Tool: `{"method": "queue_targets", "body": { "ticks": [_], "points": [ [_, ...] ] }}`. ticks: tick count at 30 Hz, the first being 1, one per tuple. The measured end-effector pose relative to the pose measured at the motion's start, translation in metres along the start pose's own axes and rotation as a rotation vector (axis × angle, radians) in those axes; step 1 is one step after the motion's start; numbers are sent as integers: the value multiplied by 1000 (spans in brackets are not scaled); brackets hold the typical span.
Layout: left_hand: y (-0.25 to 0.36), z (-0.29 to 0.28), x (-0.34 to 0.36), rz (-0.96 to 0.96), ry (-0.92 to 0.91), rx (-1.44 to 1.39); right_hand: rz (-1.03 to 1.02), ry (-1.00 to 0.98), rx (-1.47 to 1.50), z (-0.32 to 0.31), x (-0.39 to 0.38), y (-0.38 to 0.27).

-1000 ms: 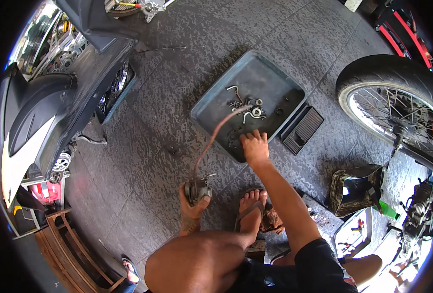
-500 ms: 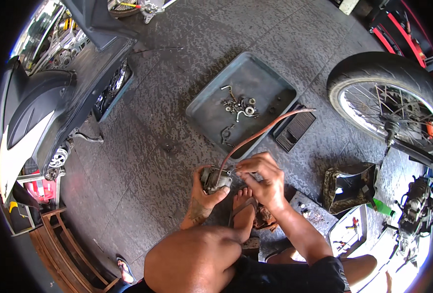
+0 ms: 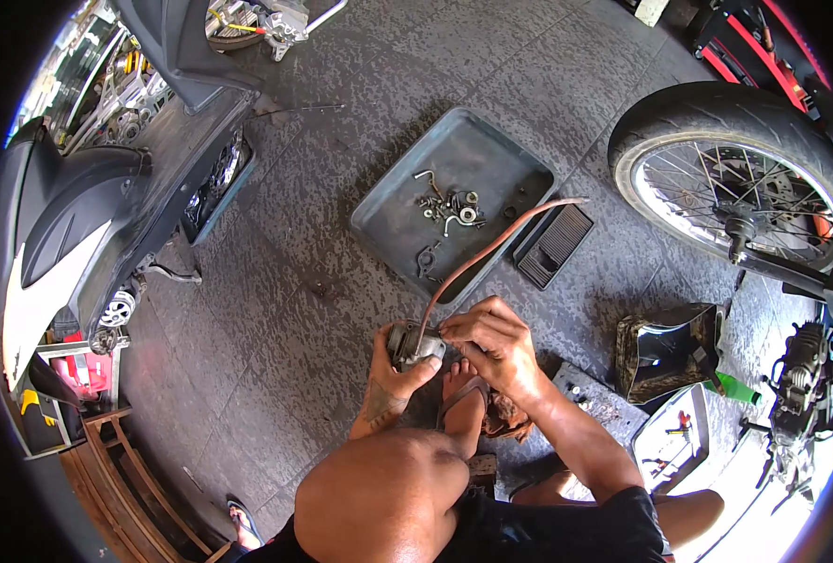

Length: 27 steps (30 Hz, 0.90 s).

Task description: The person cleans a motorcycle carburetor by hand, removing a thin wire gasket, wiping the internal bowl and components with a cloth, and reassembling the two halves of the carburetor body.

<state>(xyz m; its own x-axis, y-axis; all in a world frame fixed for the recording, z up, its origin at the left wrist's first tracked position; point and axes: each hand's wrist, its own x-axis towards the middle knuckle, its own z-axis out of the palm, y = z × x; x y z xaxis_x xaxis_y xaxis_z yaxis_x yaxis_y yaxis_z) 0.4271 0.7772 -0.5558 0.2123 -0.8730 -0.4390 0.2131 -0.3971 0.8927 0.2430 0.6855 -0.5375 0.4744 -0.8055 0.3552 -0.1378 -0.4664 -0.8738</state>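
A small grey metal carburetor (image 3: 423, 347) is gripped in my left hand (image 3: 393, 375), its thumb across the near side. From its top a reddish-brown rubber hose (image 3: 491, 246) rises and arcs away to the right, over the edge of a tray. My right hand (image 3: 493, 345) is at the carburetor's right side, thumb and fingers pinched together; whatever lies between the fingertips is too small to make out. Beyond both hands, the dark grey plastic tray (image 3: 388, 192) holds small metal parts (image 3: 452, 206), among them bolts, rings and a bent tube.
A ribbed black rectangular part (image 3: 555, 246) lies right of the tray. A spoked wheel (image 3: 731, 178) stands at the right, near an open dirty box (image 3: 670, 352) and an engine (image 3: 796, 394). A scooter (image 3: 88, 206) fills the left, with a wooden rack (image 3: 130, 488) below it.
My right hand has come closer to the carburetor, and its fingers have drawn together at the carburetor's right side. My left hand keeps its hold. The view has shifted slightly.
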Motion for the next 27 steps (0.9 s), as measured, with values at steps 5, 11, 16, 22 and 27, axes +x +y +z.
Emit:
{"method": "queue_targets", "body": {
  "ticks": [5, 11, 16, 22, 27],
  "points": [
    [2, 3, -3, -50, -1, -35, 11, -76, 61, -7, 2, 2],
    [-11, -7, -1, -36, -53, 3, 63, -79, 58, -7, 0, 4],
    [-15, -15, -2, -82, -27, -80, 57, -43, 18, -8, 1, -2],
    [-30, -24, 4, -99, 11, -58, 282, 198, -166, 5, 2, 41],
    [-9, -9, -1, -148, 66, -218, 253, 17, -562, 38, 9, 94]
  ]
}}
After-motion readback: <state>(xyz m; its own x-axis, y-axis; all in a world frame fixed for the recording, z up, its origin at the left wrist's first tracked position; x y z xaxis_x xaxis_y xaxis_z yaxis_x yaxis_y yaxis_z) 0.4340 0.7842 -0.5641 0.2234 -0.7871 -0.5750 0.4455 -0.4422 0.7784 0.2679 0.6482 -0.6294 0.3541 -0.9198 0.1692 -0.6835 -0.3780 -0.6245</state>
